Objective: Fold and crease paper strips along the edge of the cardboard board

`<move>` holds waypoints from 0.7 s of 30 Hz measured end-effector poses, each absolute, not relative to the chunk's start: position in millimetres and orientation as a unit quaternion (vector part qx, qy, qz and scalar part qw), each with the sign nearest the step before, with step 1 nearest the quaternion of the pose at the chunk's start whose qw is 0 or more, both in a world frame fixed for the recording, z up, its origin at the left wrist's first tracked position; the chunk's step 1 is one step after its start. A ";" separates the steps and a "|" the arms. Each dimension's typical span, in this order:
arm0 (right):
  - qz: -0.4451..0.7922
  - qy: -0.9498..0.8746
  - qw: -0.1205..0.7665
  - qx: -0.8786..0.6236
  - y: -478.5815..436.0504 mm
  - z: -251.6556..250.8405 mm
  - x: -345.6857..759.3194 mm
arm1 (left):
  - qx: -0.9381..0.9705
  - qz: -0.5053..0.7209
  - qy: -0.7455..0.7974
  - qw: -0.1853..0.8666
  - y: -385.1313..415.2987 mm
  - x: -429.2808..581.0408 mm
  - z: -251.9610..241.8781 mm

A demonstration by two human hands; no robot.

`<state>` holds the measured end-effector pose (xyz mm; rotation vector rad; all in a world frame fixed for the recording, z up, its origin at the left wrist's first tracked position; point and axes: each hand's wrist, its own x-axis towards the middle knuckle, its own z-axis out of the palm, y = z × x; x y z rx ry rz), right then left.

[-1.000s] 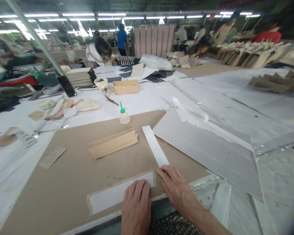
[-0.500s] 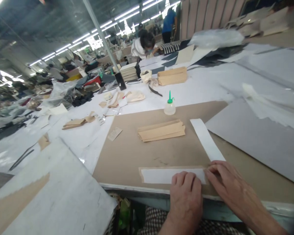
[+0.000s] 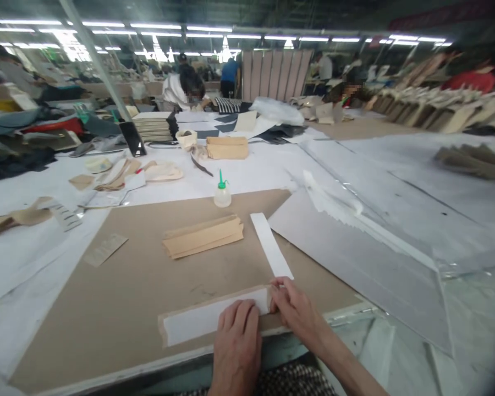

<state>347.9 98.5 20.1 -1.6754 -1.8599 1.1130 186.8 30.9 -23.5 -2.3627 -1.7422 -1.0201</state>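
A white strip (image 3: 198,323) lies on a slightly larger tan piece (image 3: 161,330), whose border shows around it, near the front edge of the brown board (image 3: 119,308). My left hand (image 3: 237,335) rests on the white strip with its fingers laid over it, pressing from above. At the strip's right end, my right hand (image 3: 292,308) has thumb and fingers closed together on the tan edge; the fingertips partly hide it. Just beyond that hand lies a second white strip (image 3: 271,245). Several tan strips (image 3: 204,236) are stacked farther up the board.
A squeeze bottle with a green spout (image 3: 222,195) stands at the board's far edge. A grey sheet (image 3: 363,258) overlaps the right side. A translucent template (image 3: 106,249) lies at left. Behind are a tan bundle (image 3: 226,148), a metal pole (image 3: 94,60) and a bent-over person (image 3: 177,91).
My view has turned right and levelled, so the board and strips appear farther left. Both hands stay at the same strip, the right one still at its right end.
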 end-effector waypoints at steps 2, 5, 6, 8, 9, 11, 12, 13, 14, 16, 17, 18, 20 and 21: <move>0.421 -0.657 0.208 -0.590 95.2 21.1 350.4 | -0.763 -0.331 -0.554 0.028 31.4 185.8 -24.3; 0.425 -0.652 0.241 -0.580 89.6 20.3 354.1 | -0.768 -0.325 -0.550 0.033 31.6 184.0 -22.4; 0.425 -0.651 0.250 -0.577 87.9 19.9 355.5 | -0.771 -0.320 -0.550 0.030 31.6 183.5 -21.4; 0.435 -0.649 0.258 -0.569 84.4 19.5 358.7 | -0.776 -0.310 -0.549 0.023 31.8 182.7 -19.4; 0.442 -0.647 0.258 -0.565 82.7 19.7 360.3 | -0.779 -0.305 -0.548 0.022 31.9 182.5 -18.6; 0.454 -0.648 0.257 -0.555 79.4 20.5 363.5 | -0.783 -0.300 -0.545 0.027 32.2 182.3 -17.7; 0.458 -0.648 0.258 -0.551 77.9 21.1 364.7 | -0.783 -0.299 -0.544 0.031 32.4 182.4 -17.6; 0.461 -0.648 0.259 -0.548 76.6 21.5 365.8 | -0.784 -0.296 -0.545 0.032 32.5 182.5 -17.6; 0.464 -0.645 0.261 -0.548 75.5 21.6 366.6 | -0.785 -0.293 -0.546 0.032 32.6 182.5 -17.6; 0.470 -0.638 0.264 -0.550 73.8 21.1 367.8 | -0.785 -0.289 -0.546 0.031 32.9 182.6 -17.6; 0.473 -0.634 0.264 -0.552 73.2 20.5 368.3 | -0.786 -0.288 -0.546 0.032 33.1 182.7 -17.4; 0.477 -0.631 0.264 -0.552 72.8 19.7 368.7 | -0.787 -0.288 -0.546 0.034 33.3 182.7 -17.1; 0.482 -0.630 0.262 -0.549 72.6 18.2 369.7 | -0.786 -0.289 -0.545 0.041 33.8 182.9 -16.3; 0.483 -0.631 0.261 -0.548 72.9 17.7 370.1 | -0.786 -0.289 -0.545 0.043 33.9 183.0 -16.1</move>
